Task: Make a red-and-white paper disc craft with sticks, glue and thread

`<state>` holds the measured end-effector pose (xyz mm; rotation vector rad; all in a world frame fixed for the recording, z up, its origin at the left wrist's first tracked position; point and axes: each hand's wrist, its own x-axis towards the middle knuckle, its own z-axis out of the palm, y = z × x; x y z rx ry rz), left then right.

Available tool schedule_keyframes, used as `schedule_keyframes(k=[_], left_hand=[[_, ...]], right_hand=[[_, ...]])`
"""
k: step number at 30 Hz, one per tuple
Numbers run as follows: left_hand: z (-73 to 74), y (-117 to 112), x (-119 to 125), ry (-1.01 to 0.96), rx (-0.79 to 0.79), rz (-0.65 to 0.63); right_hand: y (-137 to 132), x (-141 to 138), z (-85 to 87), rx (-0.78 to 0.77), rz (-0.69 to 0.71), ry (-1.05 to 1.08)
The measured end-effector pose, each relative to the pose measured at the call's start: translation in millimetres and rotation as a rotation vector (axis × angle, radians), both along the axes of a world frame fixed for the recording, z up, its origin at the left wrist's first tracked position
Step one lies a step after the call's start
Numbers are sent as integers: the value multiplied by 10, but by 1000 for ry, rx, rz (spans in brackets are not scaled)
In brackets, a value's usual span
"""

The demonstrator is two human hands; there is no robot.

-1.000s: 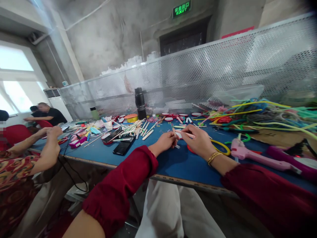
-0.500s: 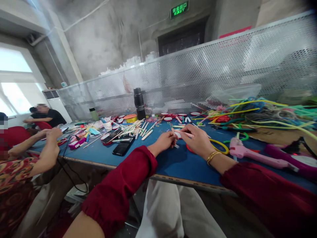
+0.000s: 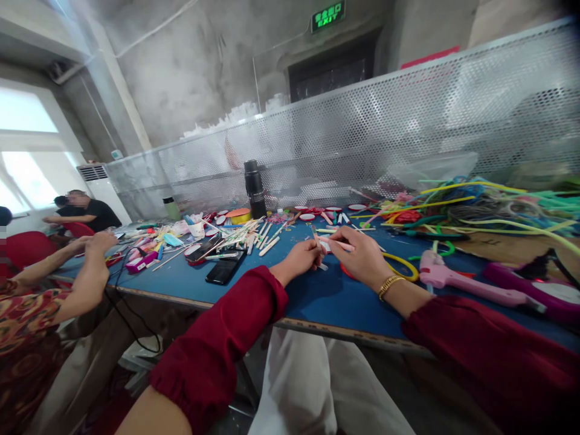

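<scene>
My left hand (image 3: 301, 256) is closed around a thin flat stick (image 3: 314, 232) that stands up tilted above the table. A clear strip end shows below its fingers. My right hand (image 3: 360, 252), with a gold bracelet at the wrist, pinches a pale pink pen-like stick (image 3: 343, 244). The stick's tip points at the flat stick and seems to touch it; I cannot make out the exact contact. Partly hidden behind my right hand is a yellow ring of tubing (image 3: 408, 266), with a red piece beside it.
On the blue table (image 3: 308, 296) lie a black phone (image 3: 223, 269), a heap of pale sticks (image 3: 244, 232) and a black thermos (image 3: 254, 187). To the right are a pink glue gun (image 3: 471, 283) and tangled coloured tubing (image 3: 489, 202). A co-worker's hands (image 3: 97, 248) are at left.
My hands and both sticks look almost unmoved. At the left, the co-worker's hands have shifted slightly.
</scene>
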<state>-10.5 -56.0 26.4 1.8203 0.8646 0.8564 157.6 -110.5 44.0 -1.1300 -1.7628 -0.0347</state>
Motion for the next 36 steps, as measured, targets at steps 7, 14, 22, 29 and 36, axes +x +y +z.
schedule_keyframes(k=[7,14,22,29,36], left_hand=[[4,-9,5,-17,-16,-1],[-21,14,2,-19,-11,-3],[-24,29,-2,-14,2,-14],[-37,38,4,-23,-17,-14],[-36,35,0,-30,-28,-15]], right_hand=[[-14,-7,17,-9,-13,3],[-1,-2,12,-4,-9,8],[-6,-2,13,-6,-11,11],[13,17,-1,19,-39,12],[-5,14,16,13,-40,9]])
